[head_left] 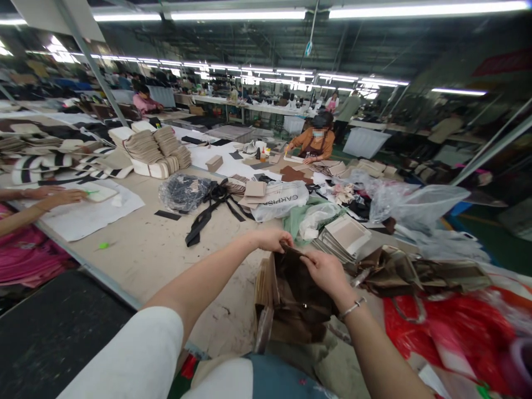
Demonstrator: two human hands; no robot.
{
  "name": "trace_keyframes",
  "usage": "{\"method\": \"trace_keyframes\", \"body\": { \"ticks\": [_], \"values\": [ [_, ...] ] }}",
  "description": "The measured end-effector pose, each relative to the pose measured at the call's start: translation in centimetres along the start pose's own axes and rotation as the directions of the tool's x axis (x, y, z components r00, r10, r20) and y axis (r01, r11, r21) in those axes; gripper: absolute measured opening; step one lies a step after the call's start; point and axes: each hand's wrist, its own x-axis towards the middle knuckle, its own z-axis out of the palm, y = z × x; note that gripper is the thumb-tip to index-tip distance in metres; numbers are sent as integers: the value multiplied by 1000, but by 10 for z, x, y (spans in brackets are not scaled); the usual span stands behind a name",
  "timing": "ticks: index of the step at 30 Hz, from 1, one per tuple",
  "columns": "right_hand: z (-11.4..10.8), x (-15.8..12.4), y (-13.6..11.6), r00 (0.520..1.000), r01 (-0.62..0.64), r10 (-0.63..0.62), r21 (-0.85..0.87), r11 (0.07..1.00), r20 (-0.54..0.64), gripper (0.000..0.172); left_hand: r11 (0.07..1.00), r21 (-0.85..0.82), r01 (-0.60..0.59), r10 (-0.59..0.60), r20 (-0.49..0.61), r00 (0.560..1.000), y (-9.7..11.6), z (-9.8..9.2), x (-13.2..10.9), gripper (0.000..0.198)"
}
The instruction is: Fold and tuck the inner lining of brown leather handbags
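Gripping the top edge of a dark brown, soft, pouch-like piece (297, 282), just below and right of the frame's centre, with left hand (275, 240) and right hand (326, 270), both closed in a pinch. Flanked by upright, layered tan pieces (261, 285) immediately left, stacked pale rectangular panels (348, 234) right of centre, and crumpled bright red plastic film (465, 324) at lower right.

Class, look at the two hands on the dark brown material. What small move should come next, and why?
Perhaps the right hand should ease slightly away from the left hand, drawing the edge between them straighter. Both appear to pinch the upper edge of the dark brown material, close together, and it looks loose and creased below them.
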Motion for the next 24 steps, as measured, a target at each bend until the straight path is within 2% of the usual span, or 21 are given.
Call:
{"method": "trace_keyframes", "body": {
  "ticks": [4,9,17,24],
  "values": [
    [3,0,7,1000,-28,28,49,998,-7,29,995,-99,-29,17,-127,992,-3,14,2,30],
    [3,4,10,999,-40,39,118,992,12,29,993,-115,-15,-13,-238,971,-7,20,-2,28],
    [8,8,21,999,-39,40,166,985,-4,31,999,-5,37,-36,-339,940,-2,27,4,24],
    [10,5,31,999,32,-24,257,966,-35,28,1000,28,14,-3,-355,935,-2,26,9,18]
  ]
}}
